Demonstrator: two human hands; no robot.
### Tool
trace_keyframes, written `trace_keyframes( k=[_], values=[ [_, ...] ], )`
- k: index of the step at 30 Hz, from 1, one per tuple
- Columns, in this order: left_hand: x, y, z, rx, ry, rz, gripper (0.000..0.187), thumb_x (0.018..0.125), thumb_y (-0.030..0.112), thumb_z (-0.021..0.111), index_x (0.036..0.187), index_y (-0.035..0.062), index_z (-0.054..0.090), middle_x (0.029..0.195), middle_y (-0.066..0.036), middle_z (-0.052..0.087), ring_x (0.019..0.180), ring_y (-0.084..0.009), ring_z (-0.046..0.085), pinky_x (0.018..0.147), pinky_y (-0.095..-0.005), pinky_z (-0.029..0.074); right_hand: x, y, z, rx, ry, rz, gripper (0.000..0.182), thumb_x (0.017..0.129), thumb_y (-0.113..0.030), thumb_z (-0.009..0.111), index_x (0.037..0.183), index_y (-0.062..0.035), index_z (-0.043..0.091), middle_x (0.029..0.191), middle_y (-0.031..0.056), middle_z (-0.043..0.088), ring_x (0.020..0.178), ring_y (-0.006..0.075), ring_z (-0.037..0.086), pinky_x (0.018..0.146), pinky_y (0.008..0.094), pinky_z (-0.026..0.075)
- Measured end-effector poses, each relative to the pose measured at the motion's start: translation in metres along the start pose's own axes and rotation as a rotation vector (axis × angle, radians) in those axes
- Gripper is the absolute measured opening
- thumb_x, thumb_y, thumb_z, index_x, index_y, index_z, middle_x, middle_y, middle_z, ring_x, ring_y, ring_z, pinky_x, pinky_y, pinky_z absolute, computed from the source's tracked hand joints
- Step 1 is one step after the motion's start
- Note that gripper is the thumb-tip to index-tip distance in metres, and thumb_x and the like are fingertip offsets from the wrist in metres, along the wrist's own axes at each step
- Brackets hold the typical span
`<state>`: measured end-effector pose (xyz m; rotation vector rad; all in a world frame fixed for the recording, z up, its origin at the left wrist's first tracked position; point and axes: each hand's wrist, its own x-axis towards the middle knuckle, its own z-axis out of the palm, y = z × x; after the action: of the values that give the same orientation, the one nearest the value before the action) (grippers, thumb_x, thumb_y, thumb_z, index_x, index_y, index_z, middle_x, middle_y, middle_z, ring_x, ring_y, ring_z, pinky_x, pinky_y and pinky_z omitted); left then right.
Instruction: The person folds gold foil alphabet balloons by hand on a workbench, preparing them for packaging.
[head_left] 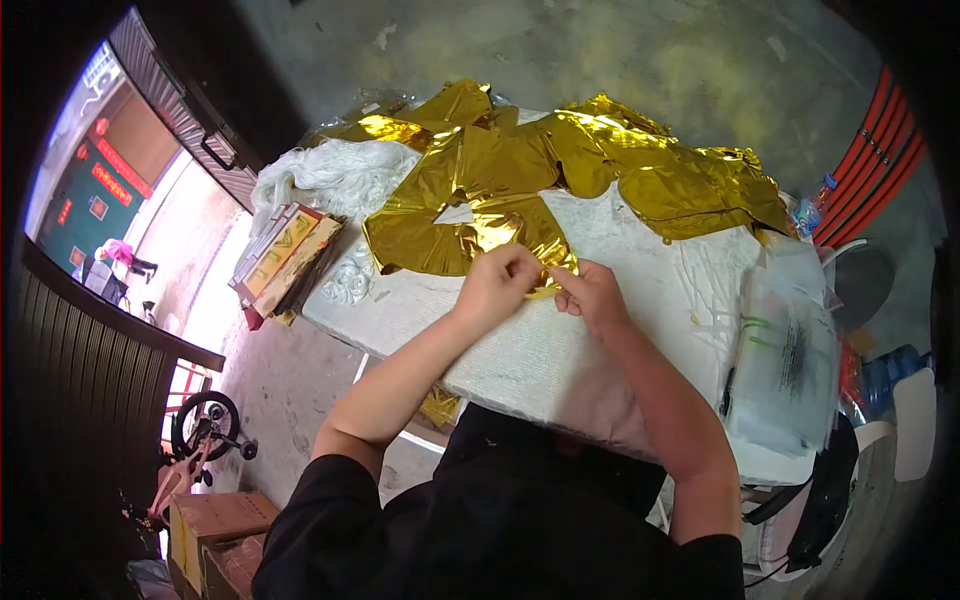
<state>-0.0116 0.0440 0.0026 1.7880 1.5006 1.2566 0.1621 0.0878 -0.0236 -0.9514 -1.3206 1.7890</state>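
Note:
A flat, shiny gold foil balloon lies on the white-covered table, its lower edge drawn up between my hands. My left hand is closed in a pinch on that edge. Just to its right, my right hand pinches the same edge between thumb and finger. The fingertips of both hands are close together, and any small detail between them is too small to make out. More flat gold foil balloons lie overlapping across the far side of the table.
White string lies heaped at the table's left, beside a stack of printed cardboard packs and a small white coil. Clear plastic bags rest at the right end. Cardboard boxes stand lower left. Beyond the doorway is a person.

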Motion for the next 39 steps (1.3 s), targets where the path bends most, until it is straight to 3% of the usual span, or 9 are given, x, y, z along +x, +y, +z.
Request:
trace_keyframes(
  k=[18, 23, 25, 26, 31, 33, 35, 37, 39],
  values=[
    [0.238, 0.078, -0.283, 0.198, 0.975, 0.324, 0.019, 0.083, 0.018, 0.067, 0.088, -0.0006, 0.069, 0.072, -0.009, 0.067, 0.061, -0.0153, 0.061, 0.059, -0.0288, 0.049, 0.078, -0.016, 0.05, 0.21, 0.021, 0.052, 0.015, 0.09, -0.017, 0.059, 0.09, -0.0021, 0.055, 0.069, 0.0067, 0.057, 0.047, 0.0115, 0.05, 0.036, 0.0233, 0.028],
    [0.287, 0.113, -0.292, 0.161, 0.848, 0.494, 0.024, 0.085, 0.023, 0.066, 0.091, -0.0003, 0.069, 0.078, -0.007, 0.068, 0.074, -0.0136, 0.06, 0.069, -0.0289, 0.047, 0.143, -0.037, 0.075, 0.318, 0.164, -0.042, 0.017, 0.09, -0.016, 0.059, 0.087, -0.0013, 0.052, 0.069, 0.0095, 0.058, 0.046, 0.014, 0.051, 0.034, 0.0234, 0.029],
    [0.304, 0.108, -0.332, -0.678, 0.32, 0.325, 0.024, 0.086, 0.022, 0.065, 0.091, -0.0002, 0.068, 0.078, -0.007, 0.067, 0.073, -0.0134, 0.059, 0.068, -0.0286, 0.047, 0.159, -0.026, 0.072, 0.311, 0.224, -0.042, 0.018, 0.09, -0.016, 0.059, 0.086, -0.0008, 0.051, 0.069, 0.0106, 0.058, 0.045, 0.0148, 0.051, 0.033, 0.0237, 0.028],
    [0.307, 0.109, -0.298, 0.057, 0.969, 0.563, 0.021, 0.087, 0.02, 0.064, 0.092, -0.0002, 0.068, 0.08, -0.006, 0.067, 0.074, -0.0131, 0.059, 0.069, -0.028, 0.046, 0.166, -0.018, 0.067, 0.245, 0.27, 0.013, 0.018, 0.09, -0.016, 0.059, 0.087, -0.0003, 0.051, 0.069, 0.0115, 0.059, 0.045, 0.0153, 0.051, 0.032, 0.0241, 0.028],
    [0.295, 0.09, -0.303, -0.089, 0.831, 0.61, 0.017, 0.089, 0.015, 0.063, 0.097, -0.0001, 0.066, 0.084, -0.004, 0.066, 0.076, -0.0121, 0.059, 0.069, -0.0254, 0.046, 0.182, -0.002, 0.056, 0.271, 0.263, 0.077, 0.022, 0.086, -0.017, 0.062, 0.089, 0.002, 0.051, 0.07, 0.0158, 0.06, 0.043, 0.0191, 0.058, 0.03, 0.027, 0.032],
    [0.269, 0.093, -0.302, -0.996, 0.223, 0.415, 0.017, 0.089, 0.015, 0.062, 0.097, -0.0001, 0.066, 0.084, -0.004, 0.066, 0.077, -0.0116, 0.059, 0.069, -0.0252, 0.046, 0.179, -0.007, 0.058, 0.159, 0.135, 0.094, 0.026, 0.088, -0.02, 0.06, 0.096, 0.0028, 0.053, 0.067, 0.013, 0.059, 0.045, 0.0174, 0.054, 0.033, 0.0257, 0.032],
    [0.256, 0.086, -0.261, 0.012, 0.701, 0.612, 0.016, 0.09, 0.014, 0.062, 0.097, -0.0003, 0.066, 0.083, -0.004, 0.066, 0.077, -0.0114, 0.06, 0.069, -0.0252, 0.047, 0.189, 0.01, 0.044, -0.265, 0.176, -0.107, 0.031, 0.088, -0.024, 0.061, 0.102, 0.0031, 0.053, 0.069, 0.0122, 0.06, 0.05, 0.0173, 0.056, 0.037, 0.0269, 0.036],
    [0.231, 0.069, -0.232, -0.501, 0.152, 0.83, 0.016, 0.09, 0.015, 0.062, 0.098, 0.001, 0.066, 0.08, -0.007, 0.066, 0.074, -0.0115, 0.06, 0.068, -0.0251, 0.047, 0.193, 0.009, 0.037, -0.687, 0.214, -0.319, 0.037, 0.088, -0.027, 0.061, 0.107, 0.0034, 0.053, 0.071, 0.0113, 0.06, 0.054, 0.0172, 0.058, 0.042, 0.028, 0.041],
    [0.185, 0.063, -0.191, 0.385, 0.392, 0.629, 0.017, 0.088, 0.017, 0.066, 0.101, 0.0055, 0.068, 0.087, -0.004, 0.071, 0.074, -0.0102, 0.063, 0.067, -0.0251, 0.05, 0.174, -0.031, 0.038, -0.333, 0.125, -0.23, 0.046, 0.086, -0.035, 0.063, 0.111, 0.002, 0.053, 0.081, 0.0118, 0.061, 0.065, 0.015, 0.059, 0.05, 0.0285, 0.042]
  ],
)
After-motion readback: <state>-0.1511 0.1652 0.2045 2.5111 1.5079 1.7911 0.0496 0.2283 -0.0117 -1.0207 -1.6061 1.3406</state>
